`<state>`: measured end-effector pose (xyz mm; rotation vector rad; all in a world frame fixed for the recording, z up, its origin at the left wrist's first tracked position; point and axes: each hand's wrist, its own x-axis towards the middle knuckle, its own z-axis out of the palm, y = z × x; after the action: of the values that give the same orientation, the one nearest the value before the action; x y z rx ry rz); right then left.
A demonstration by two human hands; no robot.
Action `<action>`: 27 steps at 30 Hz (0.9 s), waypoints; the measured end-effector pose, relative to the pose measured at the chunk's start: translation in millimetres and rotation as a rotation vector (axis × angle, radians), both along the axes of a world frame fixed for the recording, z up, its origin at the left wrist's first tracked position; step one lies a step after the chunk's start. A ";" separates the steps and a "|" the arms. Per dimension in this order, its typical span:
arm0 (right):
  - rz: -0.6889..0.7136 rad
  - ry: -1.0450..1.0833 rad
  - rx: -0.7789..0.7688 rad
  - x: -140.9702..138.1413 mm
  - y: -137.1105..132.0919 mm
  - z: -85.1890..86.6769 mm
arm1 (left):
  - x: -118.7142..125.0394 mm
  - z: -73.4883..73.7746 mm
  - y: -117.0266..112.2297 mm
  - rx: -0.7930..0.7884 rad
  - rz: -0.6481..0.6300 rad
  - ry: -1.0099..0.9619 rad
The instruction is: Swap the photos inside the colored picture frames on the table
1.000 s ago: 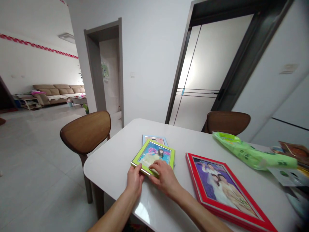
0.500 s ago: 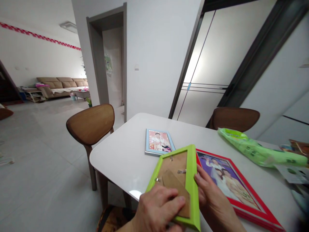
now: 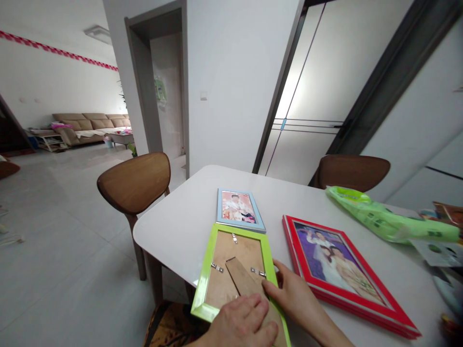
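Note:
A light-green picture frame is back side up at the near edge of the table, its brown backing board and metal clips showing. The brown stand leg lies slanted across that board. My left hand is closed over the lower part of the leg and frame, with its fingers bent and their tips partly hidden. My right hand grips the frame's right edge, thumb on top. Just beyond is a blue picture frame with a photo facing up. To the right lies a red picture frame with a wedding photo.
A green plastic bag lies at the right of the white table, beside other partly blurred items. Wooden chairs stand at the far left and far right. A patterned seat shows below the table edge.
The green frame has turned from tilted up to flatter, swinging its top leftward and uncovering the red frame's left edge. Both hands have stayed on it.

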<state>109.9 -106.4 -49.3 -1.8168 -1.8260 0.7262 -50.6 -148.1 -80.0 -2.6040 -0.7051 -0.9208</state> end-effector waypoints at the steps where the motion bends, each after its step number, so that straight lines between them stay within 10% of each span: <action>1: 0.014 -0.056 0.015 -0.3 0.6 0.9 | 0.4 0.0 0.0 -0.017 0.005 0.011; 22: 0.150 -0.400 0.239 -9.7 17.8 1.3 | -17.9 20.8 3.7 -0.532 -0.115 0.097; 27: 0.239 -0.283 0.347 -35.0 8.9 8.0 | -55.9 26.3 18.5 -0.648 0.284 -0.260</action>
<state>75.0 -97.5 -41.3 -1.5503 -2.2171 0.2115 -106.4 -129.6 -53.7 -2.8022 -1.6303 -1.0843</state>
